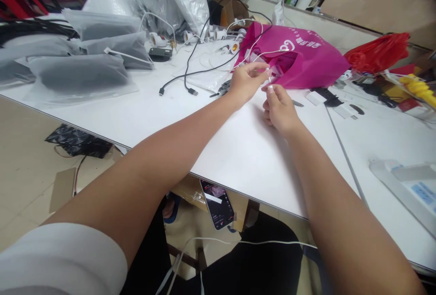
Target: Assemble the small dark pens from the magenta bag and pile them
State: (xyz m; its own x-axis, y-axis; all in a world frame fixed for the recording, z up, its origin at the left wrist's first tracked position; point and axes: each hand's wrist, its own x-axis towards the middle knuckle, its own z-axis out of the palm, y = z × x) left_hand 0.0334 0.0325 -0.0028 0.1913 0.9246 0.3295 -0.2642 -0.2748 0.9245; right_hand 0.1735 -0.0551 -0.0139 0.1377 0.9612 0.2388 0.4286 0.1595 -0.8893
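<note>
Above the white table, my left hand (247, 83) is closed in a pinch, thumb against forefinger, on a small white piece (268, 73). Just below and to the right, my right hand (281, 109) is also closed, its fingertips pinching the lower end of that white piece. Its exact kind is too small to tell. Behind both hands lies a magenta bag (316, 61) with white print, its mouth facing them and white bits inside. Thin white cables pass over the bag's mouth.
Black USB cables (192, 91) lie left of my hands. Grey zip bags (81, 77) and white lamp sockets (190, 37) sit farther left and back. A red plastic bag (378, 54) stands at right. Below the table edge, a phone (218, 206) rests near my lap.
</note>
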